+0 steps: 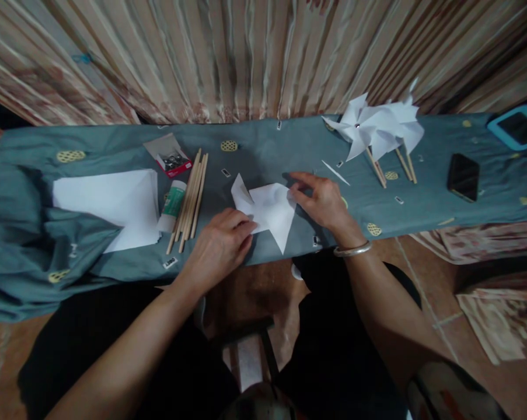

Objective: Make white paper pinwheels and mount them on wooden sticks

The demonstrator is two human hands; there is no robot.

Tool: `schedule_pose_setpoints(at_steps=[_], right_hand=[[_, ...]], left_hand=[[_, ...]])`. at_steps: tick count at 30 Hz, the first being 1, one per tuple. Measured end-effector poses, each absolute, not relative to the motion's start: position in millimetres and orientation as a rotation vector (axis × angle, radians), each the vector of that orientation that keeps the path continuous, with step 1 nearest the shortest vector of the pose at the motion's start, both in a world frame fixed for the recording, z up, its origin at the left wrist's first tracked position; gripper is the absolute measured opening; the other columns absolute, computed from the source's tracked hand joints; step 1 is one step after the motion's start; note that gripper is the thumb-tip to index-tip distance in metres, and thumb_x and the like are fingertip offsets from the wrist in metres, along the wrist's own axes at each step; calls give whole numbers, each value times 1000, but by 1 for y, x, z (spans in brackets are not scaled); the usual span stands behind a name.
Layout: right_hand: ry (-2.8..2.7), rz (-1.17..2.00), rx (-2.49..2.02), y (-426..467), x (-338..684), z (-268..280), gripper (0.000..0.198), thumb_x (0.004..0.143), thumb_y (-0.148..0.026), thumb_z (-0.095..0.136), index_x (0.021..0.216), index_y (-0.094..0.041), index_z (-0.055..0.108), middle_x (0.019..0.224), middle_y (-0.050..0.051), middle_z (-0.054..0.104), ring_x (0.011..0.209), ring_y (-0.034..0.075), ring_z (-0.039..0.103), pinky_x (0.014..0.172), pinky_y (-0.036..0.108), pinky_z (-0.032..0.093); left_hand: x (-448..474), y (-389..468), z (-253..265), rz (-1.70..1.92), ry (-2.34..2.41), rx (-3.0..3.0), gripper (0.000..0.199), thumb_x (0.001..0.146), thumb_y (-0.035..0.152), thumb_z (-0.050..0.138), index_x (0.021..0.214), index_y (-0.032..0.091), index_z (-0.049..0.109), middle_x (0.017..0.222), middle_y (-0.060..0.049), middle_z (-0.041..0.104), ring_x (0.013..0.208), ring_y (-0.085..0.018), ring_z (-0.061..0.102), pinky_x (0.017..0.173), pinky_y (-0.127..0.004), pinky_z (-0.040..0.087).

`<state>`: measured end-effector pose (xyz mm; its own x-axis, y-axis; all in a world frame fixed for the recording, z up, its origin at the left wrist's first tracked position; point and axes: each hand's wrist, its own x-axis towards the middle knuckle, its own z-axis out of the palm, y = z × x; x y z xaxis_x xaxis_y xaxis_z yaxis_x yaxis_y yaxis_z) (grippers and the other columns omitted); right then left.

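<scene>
A white paper pinwheel [269,207] without a stick lies on the cloth-covered table in front of me, its points folded and one standing up at the left. My left hand [222,242] pinches its lower left corner between thumb and fingers. At its upper right corner, my right hand [318,197] has its thumb and fingertips on the paper edge, with one finger reaching past it. Several thin wooden sticks [191,201] lie left of the pinwheel. Beside them are a green and white glue stick [173,205] and an opened small box [172,160] of metal pins.
A stack of white paper [114,198] lies at the left, partly under bunched cloth [70,227]. Finished pinwheels on sticks [381,125] rest at the back right. A thin paper strip [335,172], a black phone [463,177] and a blue-framed device [519,128] are farther right. A curtain [245,58] hangs behind.
</scene>
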<state>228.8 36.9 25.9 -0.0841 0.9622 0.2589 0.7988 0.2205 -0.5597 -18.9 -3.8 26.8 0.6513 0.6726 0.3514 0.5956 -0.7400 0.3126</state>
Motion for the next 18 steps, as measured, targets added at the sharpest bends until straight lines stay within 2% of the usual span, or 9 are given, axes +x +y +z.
schedule_pose_setpoints(at_steps=[12, 18], right_hand=[[-1782, 726, -1658, 3, 231, 34, 40, 80, -22, 61, 118, -13, 67, 77, 3, 75, 66, 17, 68, 68, 31, 53], [-1837, 663, -1775, -7, 227, 39, 39, 80, -19, 62, 118, -18, 67, 78, 2, 75, 70, 18, 70, 69, 30, 54]], left_hand=[[-35, 19, 29, 711, 1208, 2699, 22, 85, 10, 54, 98, 16, 71, 100, -9, 67, 94, -23, 60, 85, -38, 52], [-24, 3, 32, 777, 1119, 2737, 24, 91, 19, 54, 109, 10, 67, 108, -13, 66, 98, -25, 57, 88, -42, 49]])
